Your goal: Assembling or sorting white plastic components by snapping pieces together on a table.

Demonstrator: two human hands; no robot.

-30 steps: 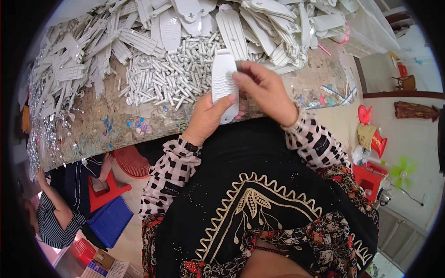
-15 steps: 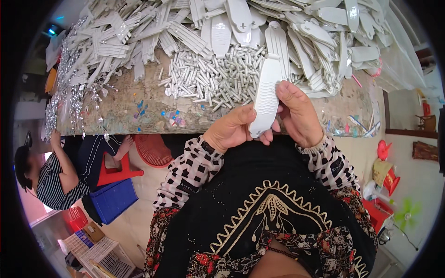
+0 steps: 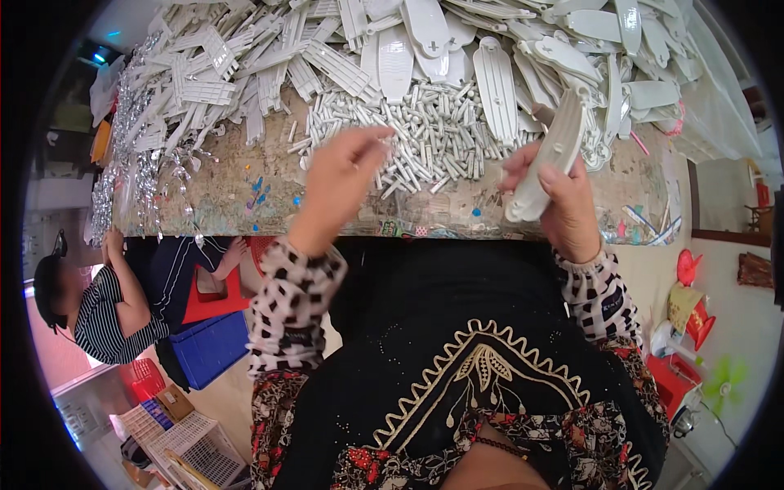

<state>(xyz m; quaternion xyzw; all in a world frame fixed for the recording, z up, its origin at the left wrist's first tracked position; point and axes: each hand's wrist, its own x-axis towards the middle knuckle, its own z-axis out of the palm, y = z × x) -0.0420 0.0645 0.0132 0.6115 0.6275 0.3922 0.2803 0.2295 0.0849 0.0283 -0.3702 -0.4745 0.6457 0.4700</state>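
Observation:
My right hand (image 3: 569, 200) grips a long white plastic piece (image 3: 556, 147) with rounded ends, tilted up over the worktable's near edge. The thumb presses on its lower part and the fingers wrap behind it. My left hand (image 3: 341, 184) is over the left side of a heap of small silvery-white pins (image 3: 433, 135). Motion smears its fingers, so I cannot make out whether they hold a pin. Behind the pins lies a big pile of similar white plastic pieces (image 3: 343, 69).
The worn worktable (image 3: 237, 192) carries scraps of coloured bits along its near edge. Silver tinsel strands (image 3: 147, 147) hang over its left end. At left a person (image 3: 114, 306) sits near a blue crate (image 3: 208, 347). A green fan (image 3: 724, 382) stands at right.
Both hands were together on the white plastic piece. My left hand has let go and moved left to the pins. My right hand has carried the piece to the right and turned it.

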